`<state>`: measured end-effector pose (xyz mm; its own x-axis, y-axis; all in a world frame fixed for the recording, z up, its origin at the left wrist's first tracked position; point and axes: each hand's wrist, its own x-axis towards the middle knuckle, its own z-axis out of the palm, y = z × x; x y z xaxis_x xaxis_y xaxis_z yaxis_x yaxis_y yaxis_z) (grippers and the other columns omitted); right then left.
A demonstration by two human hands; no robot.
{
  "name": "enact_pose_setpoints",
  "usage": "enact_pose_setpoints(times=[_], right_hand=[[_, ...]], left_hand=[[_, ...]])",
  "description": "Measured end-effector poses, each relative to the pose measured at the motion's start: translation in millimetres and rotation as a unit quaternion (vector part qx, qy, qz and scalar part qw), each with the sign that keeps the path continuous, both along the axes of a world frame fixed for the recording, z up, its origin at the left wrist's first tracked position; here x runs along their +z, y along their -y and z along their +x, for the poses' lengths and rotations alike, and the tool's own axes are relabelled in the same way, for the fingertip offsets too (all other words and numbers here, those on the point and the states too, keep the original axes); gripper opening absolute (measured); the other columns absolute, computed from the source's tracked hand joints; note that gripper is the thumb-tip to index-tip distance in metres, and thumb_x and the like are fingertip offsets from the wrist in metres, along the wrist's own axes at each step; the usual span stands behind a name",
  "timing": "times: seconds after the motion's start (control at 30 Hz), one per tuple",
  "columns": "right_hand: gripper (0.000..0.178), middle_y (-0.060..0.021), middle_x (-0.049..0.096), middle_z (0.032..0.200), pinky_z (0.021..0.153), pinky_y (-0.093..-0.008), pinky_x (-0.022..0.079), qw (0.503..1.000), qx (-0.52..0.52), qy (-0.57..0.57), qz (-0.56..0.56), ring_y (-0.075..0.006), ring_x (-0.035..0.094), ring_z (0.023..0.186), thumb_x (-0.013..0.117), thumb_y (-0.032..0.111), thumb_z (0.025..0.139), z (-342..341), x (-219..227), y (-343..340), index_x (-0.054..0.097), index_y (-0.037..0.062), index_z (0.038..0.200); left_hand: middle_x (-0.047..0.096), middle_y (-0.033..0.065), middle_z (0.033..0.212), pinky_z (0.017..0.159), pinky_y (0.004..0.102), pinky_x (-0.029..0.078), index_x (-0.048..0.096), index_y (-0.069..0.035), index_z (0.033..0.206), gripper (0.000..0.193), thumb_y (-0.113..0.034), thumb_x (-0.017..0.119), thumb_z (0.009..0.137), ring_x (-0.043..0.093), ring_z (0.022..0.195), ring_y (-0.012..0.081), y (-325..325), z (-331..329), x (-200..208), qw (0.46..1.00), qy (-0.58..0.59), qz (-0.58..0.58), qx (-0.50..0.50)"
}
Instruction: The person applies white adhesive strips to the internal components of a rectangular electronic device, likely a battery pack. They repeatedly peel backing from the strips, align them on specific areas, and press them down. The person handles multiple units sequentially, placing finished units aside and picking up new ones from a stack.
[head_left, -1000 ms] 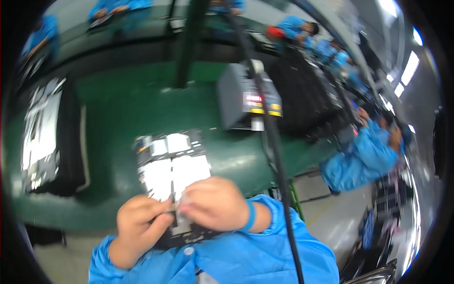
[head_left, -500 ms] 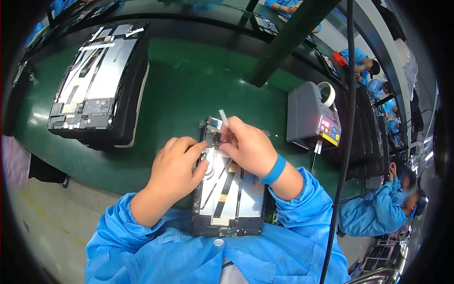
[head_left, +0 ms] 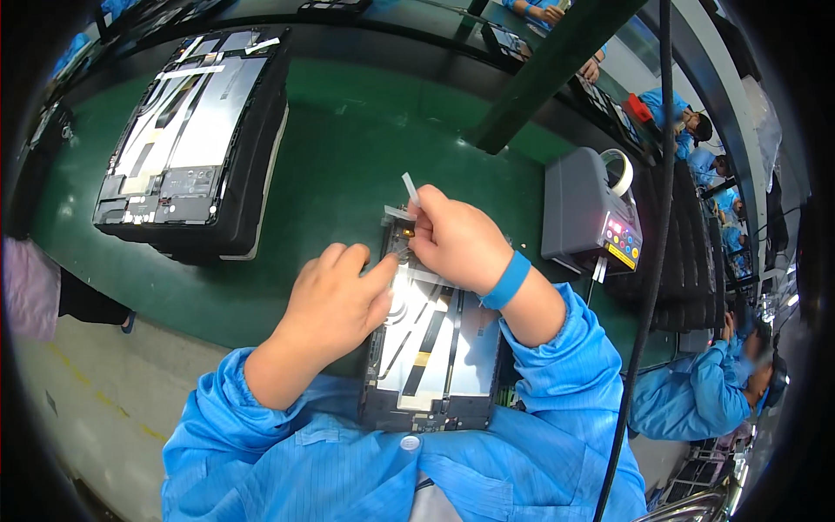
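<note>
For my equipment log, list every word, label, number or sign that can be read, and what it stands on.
None is legible.
Grey machine: red display and yellow label, both too small to read.
Stack: pale marks on the top device, too small to read.
Nearest device: no readable text.

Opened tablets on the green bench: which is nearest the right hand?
The front tablet, with right hand and left hand at its far end; the back-left tablet tops a black stack, apart from both hands.

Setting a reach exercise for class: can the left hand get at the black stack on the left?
Probably yes: only green tabletop shows between the left hand and the black stack.
</note>
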<state>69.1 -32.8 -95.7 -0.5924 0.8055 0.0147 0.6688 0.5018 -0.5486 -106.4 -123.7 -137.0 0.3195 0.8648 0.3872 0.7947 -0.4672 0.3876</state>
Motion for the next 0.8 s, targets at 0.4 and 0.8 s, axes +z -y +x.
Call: enact_pose_setpoints(times=[0.4, 0.8], right_hand=[[0.027, -0.0111, 0.061, 0.071, 0.063, -0.0375, 0.049, 0.996, -0.076, 0.008, 0.04, -0.0299, 0.061, 0.067, 0.063, 0.005, 0.073, -7.2, -9.2, 8.0, 0.05, 0.0014, 0.096], [0.019, -0.0115, 0.061, 0.08, 0.069, -0.039, 0.048, 0.979, -0.01, -0.158, -0.131, -0.0307, 0.059, 0.075, 0.066, 0.009, 0.076, 25.5, -3.1, -1.3, 0.056, 0.0047, 0.091]], left_hand=[[0.054, 0.0128, 0.103, 0.081, 0.0422, 0.045, 0.061, -0.008, 0.11, 0.036, -0.016, 0.063, 0.075, 0.053, 0.096, 0.0319, -2.4, -0.4, 1.3, 0.998, 0.022, -0.05, -0.003], [0.042, 0.0175, 0.129, 0.107, 0.0533, 0.029, 0.063, -0.015, 0.11, 0.04, -0.017, 0.062, 0.07, 0.026, 0.134, 0.045, -22.6, -5.4, -11.7, 0.988, 0.117, -0.065, -0.074]])
